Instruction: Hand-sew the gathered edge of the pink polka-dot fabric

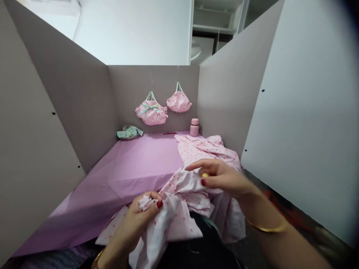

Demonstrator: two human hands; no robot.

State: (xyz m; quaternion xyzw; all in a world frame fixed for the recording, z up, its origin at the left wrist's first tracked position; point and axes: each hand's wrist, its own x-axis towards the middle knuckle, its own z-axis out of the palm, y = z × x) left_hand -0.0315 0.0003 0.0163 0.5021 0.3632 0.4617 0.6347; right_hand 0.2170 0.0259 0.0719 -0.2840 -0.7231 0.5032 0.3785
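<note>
My left hand (138, 218) is closed on a bunched fold of pink dotted fabric (179, 216) near the table's front edge. My right hand (221, 177) hovers just above the same cloth, thumb and fingers pinched on a small yellow object I cannot identify. More of the dotted fabric (206, 149) lies heaped toward the right partition. The cloth drapes over the table edge toward my lap.
A purple cloth (134, 168) covers the table inside grey partition walls. Two pink dotted pouches (151, 112) (178, 101) hang on the back wall. A teal fabric piece (129, 132) lies at the back left. A pink bottle (194, 127) stands at the back.
</note>
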